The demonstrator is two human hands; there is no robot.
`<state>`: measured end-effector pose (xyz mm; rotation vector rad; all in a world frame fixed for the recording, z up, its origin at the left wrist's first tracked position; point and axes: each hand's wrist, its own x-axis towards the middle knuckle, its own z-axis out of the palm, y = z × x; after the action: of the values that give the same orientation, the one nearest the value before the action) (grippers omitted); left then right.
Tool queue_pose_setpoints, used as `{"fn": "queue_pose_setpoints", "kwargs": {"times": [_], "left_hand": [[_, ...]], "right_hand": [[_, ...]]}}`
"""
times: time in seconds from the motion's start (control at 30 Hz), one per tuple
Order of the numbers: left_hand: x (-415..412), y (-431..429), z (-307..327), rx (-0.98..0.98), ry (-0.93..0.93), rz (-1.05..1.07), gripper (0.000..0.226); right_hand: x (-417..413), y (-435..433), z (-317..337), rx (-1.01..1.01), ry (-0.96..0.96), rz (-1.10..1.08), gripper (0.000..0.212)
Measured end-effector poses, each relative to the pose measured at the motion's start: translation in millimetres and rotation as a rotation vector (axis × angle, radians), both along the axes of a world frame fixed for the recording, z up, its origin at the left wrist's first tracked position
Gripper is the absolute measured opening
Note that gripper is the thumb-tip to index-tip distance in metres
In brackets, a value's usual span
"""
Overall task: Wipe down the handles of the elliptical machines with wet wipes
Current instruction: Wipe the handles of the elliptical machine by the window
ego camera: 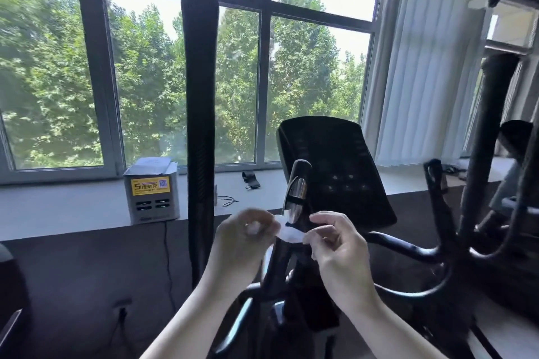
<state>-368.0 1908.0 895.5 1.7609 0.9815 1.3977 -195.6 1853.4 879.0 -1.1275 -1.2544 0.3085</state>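
Pinching a wipe (287, 232) between left hand (248, 232) and right hand (335, 242), unfolding it; next, wrapping it around the handle (296, 192).

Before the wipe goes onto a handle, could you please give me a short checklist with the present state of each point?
1. Wet wipe in hand: ok, left hand and right hand both pinch it.
2. Wipe fully unfolded: not ok, it looks bunched between the hands.
3. Wipe moist: cannot tell.
4. Tall handle within sight and unobstructed: ok, upright just left of the hands.
5. Short handle with metal sensor near the wipe: ok, directly behind it.
6. Handles already wiped: cannot tell.
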Motion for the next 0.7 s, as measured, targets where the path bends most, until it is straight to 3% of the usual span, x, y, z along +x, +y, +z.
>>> {"fn": "queue_pose_setpoints", "kwargs": {"times": [0.17, 0.4, 0.53, 0.7], "left_hand": [[24.1, 16.5, -3.4, 0.317, 0.073, 0.123, 0.011], [35.2, 18.6, -24.8, 0.308, 0.208, 0.278, 0.027], [37.3, 9.9, -30.9, 0.381, 0.274, 0.337, 0.018], [20.8, -0.2, -52.3, 0.279, 0.324, 0.191, 0.003]], "right_hand": [[9.7, 15.0, 8.1, -0.051, 0.062, -0.026, 0.040], [8.2, 24.8, 18.9, -0.080, 0.072, 0.035, 0.031], [9.2, 24.5, 18.9, -0.063, 0.050, 0.061, 0.033], [10.2, 19.5, 11.1, -0.052, 0.022, 0.095, 0.035]]}}
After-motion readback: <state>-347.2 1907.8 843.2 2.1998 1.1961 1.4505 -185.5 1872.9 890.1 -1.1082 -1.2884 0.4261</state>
